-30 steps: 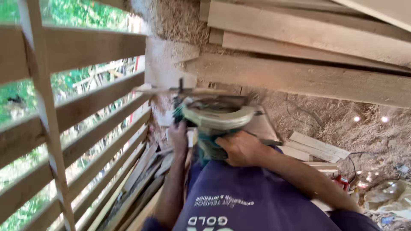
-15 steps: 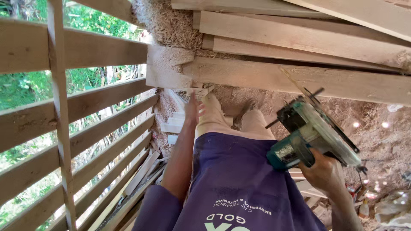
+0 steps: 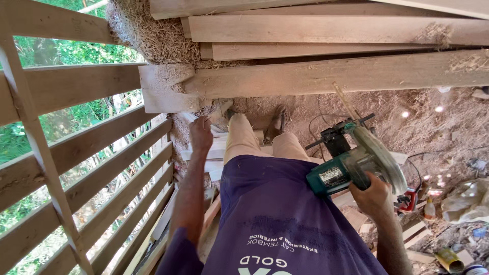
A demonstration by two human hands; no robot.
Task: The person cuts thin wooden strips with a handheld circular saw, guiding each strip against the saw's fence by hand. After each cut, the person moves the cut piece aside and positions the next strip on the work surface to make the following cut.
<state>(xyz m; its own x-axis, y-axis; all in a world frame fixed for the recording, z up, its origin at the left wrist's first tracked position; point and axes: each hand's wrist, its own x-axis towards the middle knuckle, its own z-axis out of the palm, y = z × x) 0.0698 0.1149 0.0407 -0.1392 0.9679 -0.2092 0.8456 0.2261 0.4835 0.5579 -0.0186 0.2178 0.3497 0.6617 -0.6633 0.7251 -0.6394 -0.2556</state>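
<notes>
My right hand (image 3: 376, 196) grips the handle of a teal circular saw (image 3: 356, 163), held out to the right of my body above the dirt ground. Its round blade guard faces right and a cord trails behind it. My left hand (image 3: 201, 135) hangs low in front of me with loosely curled fingers, empty, just below the cut end of a thick wooden beam (image 3: 168, 89). My purple shirt (image 3: 285, 219) and beige trousers (image 3: 244, 137) fill the middle of the view.
A slatted wooden wall (image 3: 76, 163) runs along the left with greenery behind it. Long timber beams (image 3: 331, 71) cross overhead beside a straw-mud wall (image 3: 147, 30). Planks (image 3: 153, 239) lie below. A red bottle (image 3: 410, 198), offcuts and litter (image 3: 458, 239) sit at the right.
The saw has swung from in front of me at the beam out to the right and down, held by my right hand alone. My left hand has dropped away from the beam.
</notes>
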